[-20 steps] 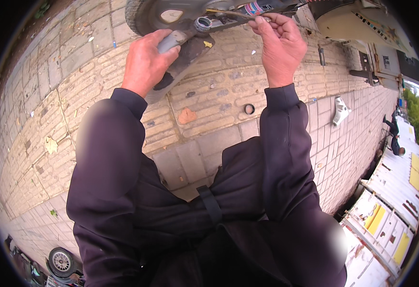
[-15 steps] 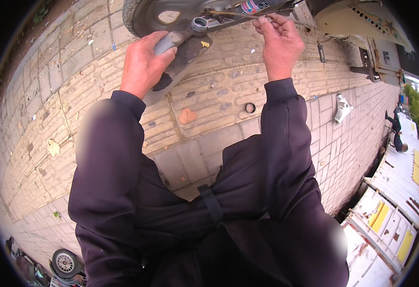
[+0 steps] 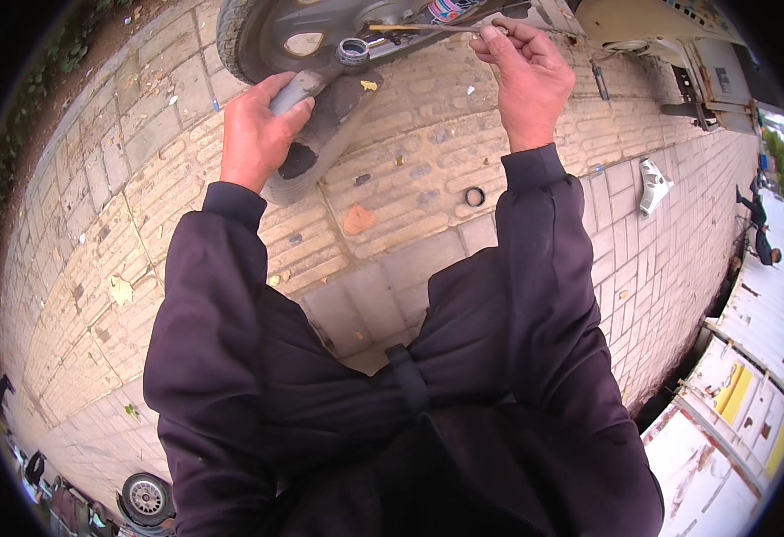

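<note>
My left hand (image 3: 262, 130) is closed around the handle of a grey plastic jug (image 3: 338, 112), which is tilted with its round, uncapped neck (image 3: 353, 52) toward the wheel. A dark patch marks its side, and a small yellow scrap sits near the neck. Between the fingertips of my right hand (image 3: 535, 76) is a thin stick (image 3: 428, 29) with a paler, yellowish far end. That end reaches left to just above the jug's neck, apart from it as far as I can tell. Behind both stands a grey spoked wheel (image 3: 316, 18) with a black tyre.
A printed can or bottle (image 3: 450, 9) shows by the wheel. On the paving lie a black ring (image 3: 474, 196), an orange-brown chip (image 3: 359, 219) and a white bracket-like piece (image 3: 653, 188). A cream-coloured vehicle (image 3: 660, 27) stands at upper right, with a person (image 3: 759, 228) farther off.
The jug and my left hand sit slightly farther left, while my right hand stays almost in place. More of the stick shows between the jug's neck and my right fingers. The whole view has shifted slightly.
</note>
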